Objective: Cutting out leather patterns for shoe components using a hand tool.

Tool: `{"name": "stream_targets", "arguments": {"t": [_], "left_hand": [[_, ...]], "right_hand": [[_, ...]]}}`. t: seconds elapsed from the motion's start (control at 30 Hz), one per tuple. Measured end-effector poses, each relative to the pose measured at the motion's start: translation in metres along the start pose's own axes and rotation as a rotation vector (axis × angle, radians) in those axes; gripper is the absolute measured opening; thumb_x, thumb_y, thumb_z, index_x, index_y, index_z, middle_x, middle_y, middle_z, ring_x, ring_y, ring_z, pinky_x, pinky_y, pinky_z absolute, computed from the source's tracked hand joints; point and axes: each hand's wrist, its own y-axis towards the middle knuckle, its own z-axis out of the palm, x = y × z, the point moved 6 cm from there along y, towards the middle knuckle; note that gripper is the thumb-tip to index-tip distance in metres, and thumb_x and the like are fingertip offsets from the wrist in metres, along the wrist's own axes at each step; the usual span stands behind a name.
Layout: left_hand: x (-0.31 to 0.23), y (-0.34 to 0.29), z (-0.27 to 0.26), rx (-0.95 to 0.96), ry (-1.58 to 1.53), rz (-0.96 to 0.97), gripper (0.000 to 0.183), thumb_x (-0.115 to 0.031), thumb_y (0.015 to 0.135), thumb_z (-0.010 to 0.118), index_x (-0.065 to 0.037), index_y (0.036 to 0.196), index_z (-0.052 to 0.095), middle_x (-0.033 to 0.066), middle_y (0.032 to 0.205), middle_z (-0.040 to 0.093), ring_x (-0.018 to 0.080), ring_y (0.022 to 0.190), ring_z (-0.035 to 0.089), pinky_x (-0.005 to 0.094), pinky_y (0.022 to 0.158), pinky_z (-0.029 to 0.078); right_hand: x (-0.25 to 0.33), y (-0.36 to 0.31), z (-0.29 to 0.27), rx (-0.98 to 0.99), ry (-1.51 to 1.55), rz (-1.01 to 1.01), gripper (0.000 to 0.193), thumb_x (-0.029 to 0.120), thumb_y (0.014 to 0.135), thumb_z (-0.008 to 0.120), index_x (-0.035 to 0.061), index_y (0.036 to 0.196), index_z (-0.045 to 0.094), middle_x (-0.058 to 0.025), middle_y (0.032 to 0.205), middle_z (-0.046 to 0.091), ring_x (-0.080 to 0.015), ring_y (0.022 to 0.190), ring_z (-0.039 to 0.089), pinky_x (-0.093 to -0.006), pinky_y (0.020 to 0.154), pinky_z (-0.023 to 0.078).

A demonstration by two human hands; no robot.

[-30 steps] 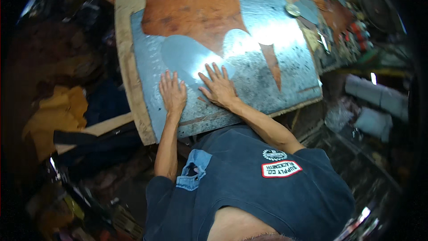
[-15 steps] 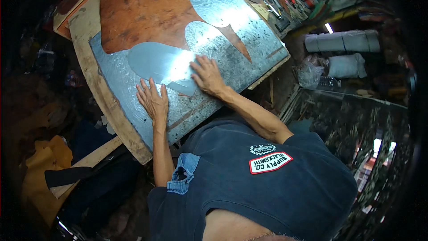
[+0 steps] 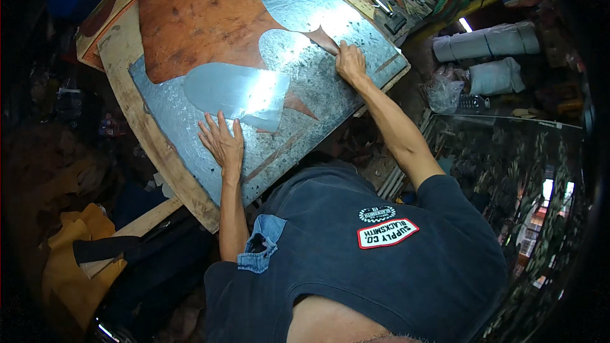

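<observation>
At our far left, below the table, a tan piece (image 3: 79,241) hangs near a plank (image 3: 149,217). The table's wooden edge (image 3: 136,111) slants in beside the metal sheet (image 3: 175,111), over which the brown hide (image 3: 197,19) spreads toward the top. Our left hand (image 3: 222,149) is flat and released, its fingers spread, the tips at the near edge of the grey piece (image 3: 235,92); whether they press on it we cannot tell. That piece, round at its left end, lies partly over the hide's edge and partly over the metal. A pointed brown scrap (image 3: 301,107) juts out past its right end. Further right, our right hand (image 3: 351,62) is curled closed on the end of the leather strip (image 3: 323,39); glare hides whether the strip joins the hide. Beyond the table lie wrapped rolls (image 3: 486,43).

We judge the step in hand to be handling the strip while the left hand steadies the work. The next move would seem to call for a firm pinch on the strip and an undisturbed grey piece.
</observation>
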Motion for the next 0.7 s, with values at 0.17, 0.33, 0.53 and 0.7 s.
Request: {"name": "stream_targets", "arguments": {"t": [0.17, 0.33, 0.53, 0.7], "left_hand": [[0.0, 0.004, 0.0, 0.011, -0.005, -0.019, 0.058, -0.04, 0.094, 0.054, -0.004, 0.139, 0.047, 0.0256, 0.15, 0.03, 0.0467, 0.141, 0.019, 0.057, 0.114, 0.012], [-0.055, 0.066, 0.006, -0.078, -0.148, 0.227, 0.056, -0.036, 0.089, 0.06, -0.004, 0.135, 0.05, 0.026, 0.149, 0.032, 0.047, 0.139, 0.024, 0.0597, 0.11, 0.022], [-0.131, 0.189, 0.085, 0.224, -0.077, 0.416, 0.066, -0.049, 0.093, 0.05, -0.011, 0.146, 0.038, 0.018, 0.157, 0.021, 0.0423, 0.144, 0.016, 0.0576, 0.114, 0.017], [-0.15, 0.218, 0.14, 0.488, 0.099, 0.406, 0.07, -0.063, 0.094, 0.035, -0.022, 0.151, 0.031, 0.0124, 0.161, 0.012, 0.0403, 0.147, -0.001, 0.0604, 0.115, -0.003]], "right_hand": [[0.001, 0.023, 0.006, 0.171, 0.108, 0.042, 0.03, 0.012, 0.084, 0.049, -0.0066, 0.105, 0.059, -0.0331, 0.1, 0.062, -0.0498, 0.096, 0.06, -0.0572, 0.084, 0.047], [0.045, 0.022, -0.016, 0.125, 0.215, 0.0, 0.029, 0.012, 0.084, 0.047, -0.0077, 0.102, 0.058, -0.0345, 0.1, 0.062, -0.0502, 0.093, 0.062, -0.0571, 0.084, 0.048], [0.113, 0.013, -0.02, 0.276, 0.153, -0.006, 0.033, 0.026, 0.091, 0.049, -0.0037, 0.102, 0.06, -0.0294, 0.091, 0.067, -0.0447, 0.086, 0.067, -0.0536, 0.079, 0.052], [0.07, -0.027, -0.011, 0.259, 0.207, 0.035, 0.026, 0.022, 0.094, 0.046, -0.0022, 0.096, 0.056, -0.0297, 0.079, 0.065, -0.0486, 0.075, 0.064, -0.0569, 0.07, 0.051]]}}
